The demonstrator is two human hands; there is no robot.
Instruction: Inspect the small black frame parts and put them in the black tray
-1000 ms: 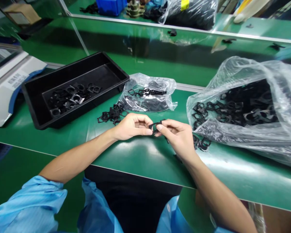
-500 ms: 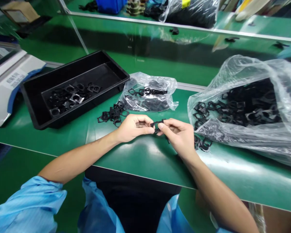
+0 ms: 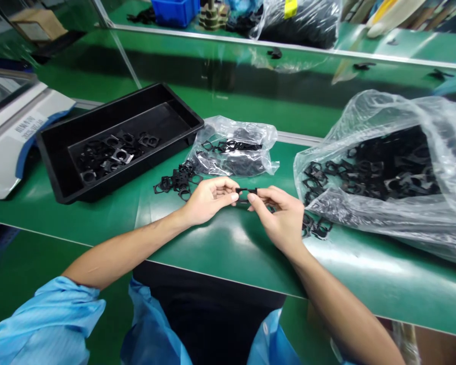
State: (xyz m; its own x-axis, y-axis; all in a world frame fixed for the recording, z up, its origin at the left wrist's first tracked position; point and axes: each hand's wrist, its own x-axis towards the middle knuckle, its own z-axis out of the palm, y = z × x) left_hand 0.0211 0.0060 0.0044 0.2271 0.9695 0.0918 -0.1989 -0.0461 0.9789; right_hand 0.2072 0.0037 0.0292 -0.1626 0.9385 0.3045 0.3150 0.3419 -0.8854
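Between my two hands, just above the green tabletop, is a small black plastic frame part [image 3: 247,190]. My left hand [image 3: 209,201] pinches its left end between thumb and fingers. At the right end my right hand [image 3: 279,210] has its thumb and forefinger closed on the same part. Another dark piece shows partly behind the right fingers; whether that hand holds it I cannot tell. A pile of similar black parts [image 3: 175,181] lies beyond my left hand, and a few more loose parts [image 3: 319,228] lie beside my right hand.
At the left a black tray [image 3: 121,177] holds several black parts, next to a white and blue device [image 3: 11,147]. A small clear bag [image 3: 251,133] of parts lies behind my hands. A large open plastic bag [image 3: 365,208] of parts fills the right. A raised shelf edge [image 3: 220,35] runs behind.
The held part has turned, so it now shows as a thin, level strip between my fingertips. Both hands keep their pinch in almost the same place. The view has shifted slightly.
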